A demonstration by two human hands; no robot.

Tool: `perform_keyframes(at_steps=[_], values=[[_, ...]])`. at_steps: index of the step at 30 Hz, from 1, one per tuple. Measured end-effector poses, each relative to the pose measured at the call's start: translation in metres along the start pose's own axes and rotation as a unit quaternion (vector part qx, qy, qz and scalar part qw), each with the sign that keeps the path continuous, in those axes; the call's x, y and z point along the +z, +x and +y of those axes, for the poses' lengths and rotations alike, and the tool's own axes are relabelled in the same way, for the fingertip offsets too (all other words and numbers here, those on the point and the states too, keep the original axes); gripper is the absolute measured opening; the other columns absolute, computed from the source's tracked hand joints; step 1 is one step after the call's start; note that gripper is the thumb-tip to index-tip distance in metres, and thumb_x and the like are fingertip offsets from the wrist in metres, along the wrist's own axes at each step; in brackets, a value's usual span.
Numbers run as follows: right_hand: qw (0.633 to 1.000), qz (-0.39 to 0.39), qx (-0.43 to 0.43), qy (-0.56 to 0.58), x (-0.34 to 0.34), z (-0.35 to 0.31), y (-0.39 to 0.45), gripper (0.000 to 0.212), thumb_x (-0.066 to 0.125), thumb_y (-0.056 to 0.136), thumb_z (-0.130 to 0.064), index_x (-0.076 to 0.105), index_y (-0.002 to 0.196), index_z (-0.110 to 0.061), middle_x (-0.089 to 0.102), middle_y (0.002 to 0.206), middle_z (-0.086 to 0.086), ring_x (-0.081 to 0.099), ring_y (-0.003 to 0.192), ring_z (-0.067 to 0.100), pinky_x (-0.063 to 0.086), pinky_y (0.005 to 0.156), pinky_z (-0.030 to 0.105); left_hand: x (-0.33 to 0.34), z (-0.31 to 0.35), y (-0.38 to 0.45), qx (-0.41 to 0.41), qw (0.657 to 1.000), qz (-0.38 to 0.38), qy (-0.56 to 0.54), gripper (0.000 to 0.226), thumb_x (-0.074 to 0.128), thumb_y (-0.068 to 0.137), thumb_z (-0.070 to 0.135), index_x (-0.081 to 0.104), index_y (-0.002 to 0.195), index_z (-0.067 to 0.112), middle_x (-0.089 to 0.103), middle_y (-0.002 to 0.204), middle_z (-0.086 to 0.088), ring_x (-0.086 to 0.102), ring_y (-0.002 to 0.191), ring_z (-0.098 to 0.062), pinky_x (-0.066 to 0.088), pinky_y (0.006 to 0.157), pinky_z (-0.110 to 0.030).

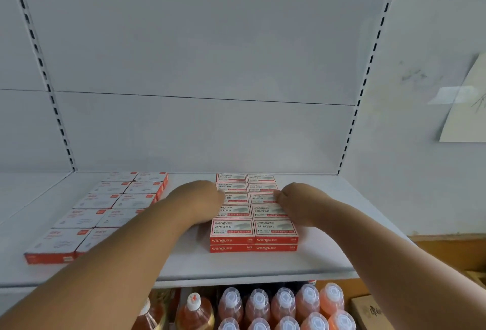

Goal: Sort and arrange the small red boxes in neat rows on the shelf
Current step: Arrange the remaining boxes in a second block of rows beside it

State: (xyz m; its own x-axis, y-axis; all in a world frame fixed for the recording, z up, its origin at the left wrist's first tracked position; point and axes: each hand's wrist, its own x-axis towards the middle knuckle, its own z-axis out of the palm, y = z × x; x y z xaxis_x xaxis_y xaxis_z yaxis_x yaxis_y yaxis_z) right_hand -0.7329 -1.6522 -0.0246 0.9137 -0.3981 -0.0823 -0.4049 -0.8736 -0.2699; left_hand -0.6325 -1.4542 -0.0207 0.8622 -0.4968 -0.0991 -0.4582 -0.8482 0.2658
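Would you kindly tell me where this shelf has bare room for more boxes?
Bare white shelf lies right of the red stapler-box block, and along its front edge. The gap toward the white-topped box block is crowded by the left hand.

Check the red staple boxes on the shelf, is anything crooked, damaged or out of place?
Nothing stands out. The red boxes sit in two straight columns, stacked two high at the front, edges flush. The left hand and right hand rest on them. The paler boxes beside them also look orderly.
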Motion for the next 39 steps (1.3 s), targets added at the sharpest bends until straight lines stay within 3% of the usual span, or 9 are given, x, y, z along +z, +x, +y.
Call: perform_keyframes(at_steps=[5, 8, 11, 13, 22, 26, 29, 35, 39], values=[[0.997, -0.034, 0.021, 0.060, -0.013, 0.003, 0.011, 0.053, 0.028, 0.102, -0.047, 0.061, 0.090, -0.008, 0.065, 0.086, 0.010, 0.061, 0.074, 0.026, 0.052, 0.077, 0.033, -0.012, 0.002, 0.000, -0.022, 1.000, 0.007, 0.005, 0.049, 0.027, 0.104, 0.043, 0.062, 0.124, 0.014, 0.062, 0.126, -0.009, 0.057, 0.107, -0.023, 0.042, 0.087, -0.030], [0.997, -0.015, 0.017, 0.071, -0.016, 0.002, 0.022, 0.053, 0.026, 0.102, -0.045, 0.057, 0.082, -0.008, 0.062, 0.074, 0.009, 0.061, 0.070, 0.026, 0.053, 0.079, 0.035, -0.018, 0.001, 0.008, -0.041, 0.998, 0.039, 0.013, 0.054, 0.024, 0.104, 0.043, 0.063, 0.122, 0.009, 0.062, 0.123, -0.013, 0.057, 0.103, -0.026, 0.042, 0.085, -0.031], [0.998, -0.019, 0.021, 0.048, -0.014, -0.001, 0.031, 0.059, 0.026, 0.101, -0.052, 0.063, 0.094, -0.007, 0.068, 0.088, 0.007, 0.066, 0.082, 0.025, 0.054, 0.087, 0.038, -0.016, 0.004, 0.016, -0.036, 0.999, 0.020, 0.006, 0.051, 0.027, 0.104, 0.041, 0.061, 0.125, 0.009, 0.061, 0.127, -0.012, 0.057, 0.112, -0.026, 0.042, 0.089, -0.030], [1.000, -0.016, 0.013, -0.002, -0.009, -0.002, 0.033, 0.056, 0.024, 0.101, -0.051, 0.060, 0.096, -0.009, 0.065, 0.093, 0.004, 0.064, 0.093, 0.025, 0.051, 0.085, 0.036, -0.014, 0.008, 0.019, -0.025, 1.000, 0.006, 0.003, 0.044, 0.031, 0.104, 0.035, 0.063, 0.119, 0.010, 0.064, 0.116, -0.010, 0.060, 0.104, -0.023, 0.044, 0.084, -0.029], [0.999, -0.019, 0.032, 0.004, -0.008, -0.004, 0.035, 0.054, 0.025, 0.102, -0.047, 0.062, 0.100, -0.008, 0.067, 0.100, 0.008, 0.063, 0.093, 0.025, 0.050, 0.081, 0.033, -0.009, 0.001, 0.032, -0.013, 1.000, -0.002, -0.003, 0.034, 0.033, 0.101, 0.034, 0.061, 0.094, 0.017, 0.063, 0.095, -0.002, 0.061, 0.090, -0.019, 0.047, 0.075, -0.029], [0.997, -0.029, 0.048, 0.053, -0.018, -0.004, 0.041, 0.061, 0.024, 0.101, -0.051, 0.064, 0.093, -0.005, 0.069, 0.084, 0.011, 0.070, 0.082, 0.028, 0.056, 0.082, 0.036, -0.018, 0.007, 0.030, -0.034, 0.999, 0.011, 0.017, 0.037, 0.029, 0.104, 0.029, 0.062, 0.110, 0.012, 0.063, 0.112, -0.009, 0.057, 0.096, -0.021, 0.044, 0.082, -0.029], [0.999, 0.005, 0.038, 0.031, -0.020, -0.006, 0.050, 0.056, 0.024, 0.102, -0.048, 0.062, 0.096, -0.006, 0.068, 0.094, 0.010, 0.066, 0.092, 0.028, 0.050, 0.084, 0.035, -0.020, 0.010, 0.033, -0.035, 0.999, 0.016, 0.022, 0.049, 0.023, 0.106, 0.035, 0.060, 0.123, 0.008, 0.062, 0.124, -0.011, 0.057, 0.108, -0.024, 0.042, 0.091, -0.031], [1.000, -0.014, 0.005, 0.008, -0.014, -0.011, 0.058, 0.034, 0.030, 0.103, -0.034, 0.052, 0.093, -0.009, 0.055, 0.092, 0.010, 0.051, 0.085, 0.027, 0.043, 0.077, 0.035, -0.015, 0.013, 0.039, -0.015, 0.999, 0.001, 0.040, 0.042, 0.028, 0.104, 0.028, 0.063, 0.113, 0.008, 0.064, 0.107, -0.009, 0.059, 0.096, -0.022, 0.046, 0.084, -0.031], [1.000, -0.029, 0.011, 0.000, -0.016, -0.011, 0.060, 0.036, 0.029, 0.103, -0.033, 0.053, 0.095, -0.007, 0.056, 0.092, 0.011, 0.054, 0.084, 0.028, 0.048, 0.079, 0.036, -0.016, 0.015, 0.039, -0.017, 0.999, -0.005, 0.047, 0.041, 0.027, 0.105, 0.026, 0.061, 0.118, 0.008, 0.064, 0.114, -0.009, 0.060, 0.101, -0.022, 0.047, 0.085, -0.031]])
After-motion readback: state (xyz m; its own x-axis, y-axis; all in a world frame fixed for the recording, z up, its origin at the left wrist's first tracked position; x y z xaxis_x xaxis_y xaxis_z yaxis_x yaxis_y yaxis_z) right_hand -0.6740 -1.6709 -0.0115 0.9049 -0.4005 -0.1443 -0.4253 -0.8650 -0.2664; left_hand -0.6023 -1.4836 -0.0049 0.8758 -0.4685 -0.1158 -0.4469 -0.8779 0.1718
